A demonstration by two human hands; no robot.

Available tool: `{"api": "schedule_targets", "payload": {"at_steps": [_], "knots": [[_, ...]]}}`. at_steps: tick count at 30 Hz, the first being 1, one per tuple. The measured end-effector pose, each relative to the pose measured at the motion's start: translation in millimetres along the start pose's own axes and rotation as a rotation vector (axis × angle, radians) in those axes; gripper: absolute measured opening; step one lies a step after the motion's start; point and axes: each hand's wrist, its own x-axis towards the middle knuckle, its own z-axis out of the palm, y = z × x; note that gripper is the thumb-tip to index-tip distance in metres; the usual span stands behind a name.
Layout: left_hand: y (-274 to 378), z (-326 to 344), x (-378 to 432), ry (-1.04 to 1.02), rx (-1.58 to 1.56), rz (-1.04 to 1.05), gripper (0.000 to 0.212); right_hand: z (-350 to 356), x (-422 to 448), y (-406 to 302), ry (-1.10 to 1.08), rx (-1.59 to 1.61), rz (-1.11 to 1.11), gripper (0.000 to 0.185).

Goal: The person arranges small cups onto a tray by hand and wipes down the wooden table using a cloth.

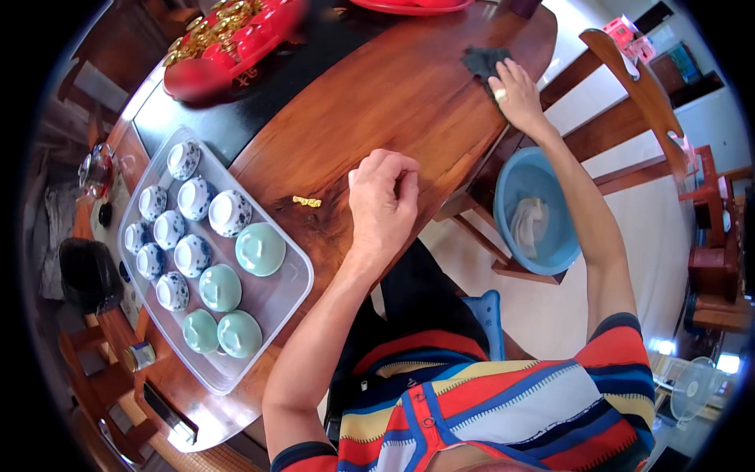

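Observation:
My right hand [516, 97] presses on a dark cloth [486, 61] at the right edge of the wooden table [354, 106]; its fingertips rest on the cloth and a light band sits round one finger. Above the middle of the table is my left hand [386, 197], its fingers curled in; whether anything lies inside them cannot be told. A small gold-coloured piece [307, 202] lies on the wood to its left. Further left, a clear plastic tray [295, 295] holds several upside-down blue-and-white cups [230, 213] and several pale green ones [261, 249].
Below the table's right edge stands a blue basin [506, 230] with a whitish cloth [529, 227] in it, beside a wooden chair [631, 88]. Red trays [259, 59] with red and gold cups are at the far side. A phone [170, 413] and a jar [140, 356] lie lower left.

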Motion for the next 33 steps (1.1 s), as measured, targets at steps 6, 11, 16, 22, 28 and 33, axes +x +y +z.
{"api": "schedule_targets", "payload": {"at_steps": [6,11,16,22,28,33], "knots": [[-4.4,-3.0,-1.8,0.071,0.054,-0.006,0.006,-5.4,13.8,-119.9,0.019,0.136,-0.224,0.032],[-1.7,-6.0,-4.6,0.095,0.042,-0.032,0.007,-21.7,19.3,-182.9,-0.057,0.52,-0.712,0.039],[4.2,1.2,-0.6,0.077,0.005,-0.013,0.008,61.0,99.5,-110.9,0.1,0.139,-0.314,0.039],[3.4,2.0,-1.3,0.081,0.016,-0.031,0.008,62.8,117.5,-218.6,0.073,0.184,-0.575,0.031],[-2.2,-7.0,-7.2,0.066,0.014,-0.038,0.008,4.7,61.9,-318.0,-0.073,0.66,-1.01,0.045],[2.9,-0.6,-4.4,0.055,-0.01,-0.044,0.007,51.8,117.8,-252.1,0.149,0.455,-0.881,0.041]]}}
